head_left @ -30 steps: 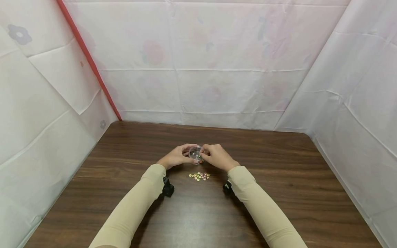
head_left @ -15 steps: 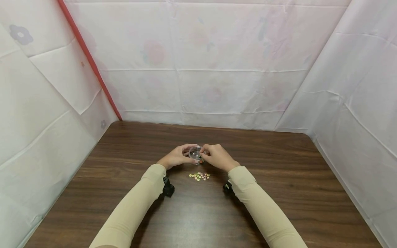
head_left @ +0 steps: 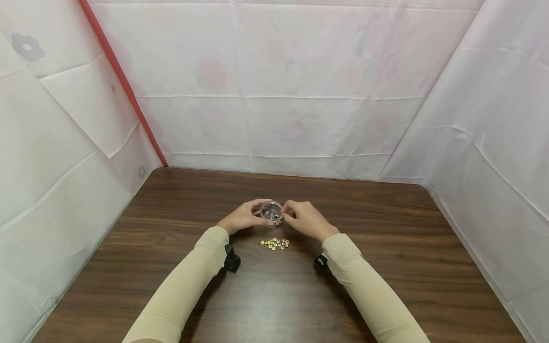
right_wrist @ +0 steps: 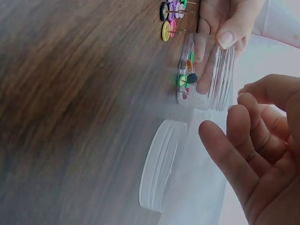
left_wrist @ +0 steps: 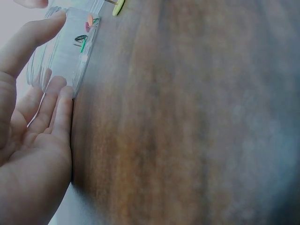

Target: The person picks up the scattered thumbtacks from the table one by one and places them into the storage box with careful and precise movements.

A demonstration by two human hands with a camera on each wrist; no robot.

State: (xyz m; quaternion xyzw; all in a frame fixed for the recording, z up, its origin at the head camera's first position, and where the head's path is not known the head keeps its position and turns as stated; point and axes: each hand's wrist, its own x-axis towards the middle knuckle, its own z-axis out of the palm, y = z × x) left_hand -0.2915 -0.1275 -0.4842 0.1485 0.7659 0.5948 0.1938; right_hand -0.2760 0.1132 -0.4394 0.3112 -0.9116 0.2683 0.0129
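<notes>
My left hand holds a clear plastic jar upright on the table, thumb on the near side and fingers around the far side. Inside the jar lie several coloured thumbtacks, green, orange and black among them. Just right of the jar's rim hovers my right hand, its fingers loosely bent and apart from the jar; nothing shows between its fingertips. Nearer to me on the table, a loose group of thumbtacks lies spread out, several with their pins pointing up.
A clear round lid lies on the table beside the jar in the right wrist view; in the head view the right hand seems to cover it. The brown wooden table is bordered by white floral sheets at the back and sides.
My right hand has drawn back to the right, out from over the jar's mouth. A dark thumbtack that was at its fingertips now lies in the jar. The left hand keeps its hold.
</notes>
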